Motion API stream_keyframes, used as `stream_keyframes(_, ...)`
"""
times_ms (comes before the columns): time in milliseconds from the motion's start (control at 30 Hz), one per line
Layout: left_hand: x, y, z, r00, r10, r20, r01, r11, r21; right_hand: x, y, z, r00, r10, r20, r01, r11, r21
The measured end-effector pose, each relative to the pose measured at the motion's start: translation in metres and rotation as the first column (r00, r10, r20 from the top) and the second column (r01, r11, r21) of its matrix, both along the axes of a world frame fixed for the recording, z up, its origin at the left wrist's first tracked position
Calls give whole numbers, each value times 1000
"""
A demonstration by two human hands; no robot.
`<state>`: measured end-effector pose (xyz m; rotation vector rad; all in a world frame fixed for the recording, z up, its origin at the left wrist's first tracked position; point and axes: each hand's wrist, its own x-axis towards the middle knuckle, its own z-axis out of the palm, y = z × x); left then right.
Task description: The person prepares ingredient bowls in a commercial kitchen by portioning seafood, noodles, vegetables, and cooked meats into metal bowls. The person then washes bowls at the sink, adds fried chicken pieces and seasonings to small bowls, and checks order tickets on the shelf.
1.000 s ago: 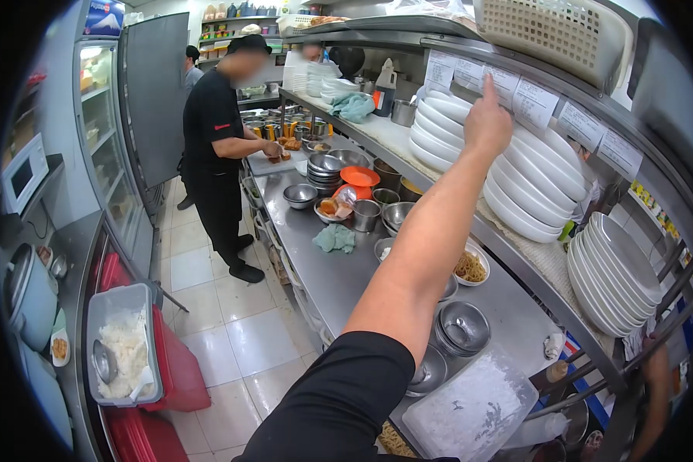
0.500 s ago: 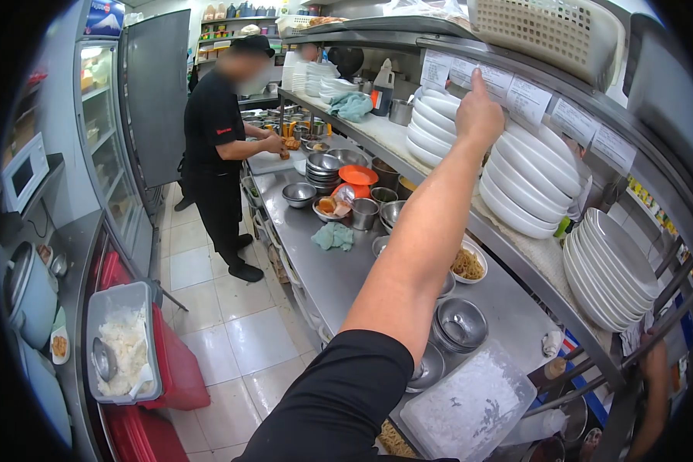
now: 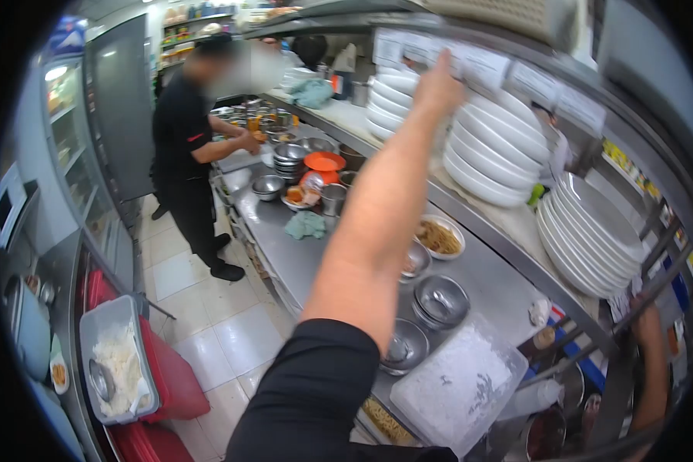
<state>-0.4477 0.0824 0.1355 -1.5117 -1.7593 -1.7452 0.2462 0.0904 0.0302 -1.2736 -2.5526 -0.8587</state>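
My left hand [image 3: 436,91] is raised to the upper shelf, index finger stretched out over the paper slips [image 3: 477,65] hanging from its edge and the other fingers curled in. It holds nothing that I can see. Stacked white bowls [image 3: 494,150] stand beside and below it. At the far right my right hand [image 3: 644,308] is beside the metal rails [image 3: 658,281], near the stacked white plates [image 3: 593,235]; its fingers are too unclear to read. Below my left arm are a bowl of noodles [image 3: 440,237] and metal bowls [image 3: 442,299].
A co-worker [image 3: 185,138] stands at the counter's far end, hands over food. A lidded, frosty container [image 3: 460,389] lies on the near counter [image 3: 500,285]. At left are a rice tub [image 3: 119,362] and a glass-door fridge [image 3: 73,146]. A green cloth [image 3: 306,225] rests on the counter.
The view has turned to the right and blurred, so the scene shifts left. My left index finger stays raised at the slips. The co-worker's hands have shifted slightly over the food.
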Motion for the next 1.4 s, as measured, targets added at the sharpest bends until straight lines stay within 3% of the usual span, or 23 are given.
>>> stream_keyframes(167, -17, -6, 0, 990, 125, -63, -112, 977, 181, -7, -12, 1, 999, 53, 0, -53, 997, 51)
stream_keyframes(233, -31, -12, 3, 986, 165, -9, -164, 986, 27, -19, -22, 6, 999, -26, -21, 26, 1000, -11)
stream_keyframes(300, -45, -11, -1, 994, 74, -79, -54, 971, 233, -20, -20, 4, 997, -55, -47, 54, 998, -20)
stream_keyframes(367, -10, -57, 6, 981, -137, 138, 114, 980, 161, -20, -18, 0, 998, -24, -58, 24, 1000, 14)
stream_keyframes(467, -5, -68, 7, 975, -201, 97, 175, 957, 230, -15, -24, 5, 998, -63, 5, 63, 998, 23)
stream_keyframes(567, 5, -84, 2, 960, -278, -16, 269, 911, 312, -21, -27, 8, 995, -99, -8, 99, 995, -32)
stream_keyframes(600, -11, -77, 2, 972, -98, -216, 154, 953, 262, -23, -31, 10, 993, -119, -20, 118, 992, -51)
stream_keyframes(633, 10, -93, -2, 967, -223, -120, 250, 918, 308, -29, -32, 14, 985, -152, -85, 143, 985, -100)
stream_keyframes(667, 21, -101, -4, 954, -253, -159, 294, 891, 345, -36, -35, 21, 973, -182, -141, 161, 976, -150)
stream_keyframes(700, 28, -101, -4, 976, -137, -170, 185, 933, 309, -43, -39, 28, 924, -235, -303, 162, 955, -247)
stream_keyframes(733, 38, -109, -3, 949, -221, -227, 272, 934, 230, -25, -28, 22, 920, -169, -354, 108, 977, -184)
stream_keyframes(767, 47, -106, -7, 943, -47, -328, 147, 947, 287, -7, -15, 18, 910, -113, -399, 70, 990, -121)
stream_keyframes(800, 58, -107, -8, 932, -188, -310, 276, 922, 273, -12, -19, 19, 911, -68, -407, 35, 996, -88)
stream_keyframes(933, 91, -119, -14, 854, -274, -443, 415, 871, 263, -5, -35, 32, 937, -41, -346, 2, 994, -111)
stream_keyframes(1000, 109, -119, -19, 786, -301, -540, 492, 833, 253, 6, -47, 33, 950, -115, -289, 100, 993, -65)
stream_keyframes(1033, 119, -122, -23, 749, -339, -570, 542, 808, 230, 3, -55, 30, 945, -183, -271, 198, 980, 29)
stream_keyframes(1067, 126, -125, -27, 699, -394, -597, 609, 765, 208, -22, -84, 42, 923, -237, -302, 237, 971, -37)
stream_keyframes(1100, 136, -130, -28, 652, -417, -633, 639, 752, 163, -39, -107, 48, 947, -168, -274, 189, 981, 53)
stream_keyframes(1167, 156, -138, -40, 582, -480, -657, 682, 728, 72, -58, -142, 59, 900, -240, -363, 254, 967, -8)
stream_keyframes(1200, 163, -154, -41, 540, -568, -621, 608, 774, -178, -63, -156, 60, 850, -231, -473, 230, 971, -60)
stream_keyframes(1300, 160, -139, -79, 268, -748, -607, 455, 654, -604, -58, -189, 59, 846, -164, -507, 180, 983, -16)
stream_keyframes(1367, 159, -140, -105, 374, -831, -412, 112, 482, -869, -48, -207, 54, 822, -168, -544, 198, 980, -3)
stream_keyframes(1400, 150, -130, -129, 332, -840, -429, 32, 465, -885, -42, -217, 48, 805, -143, -576, 199, 979, 35)
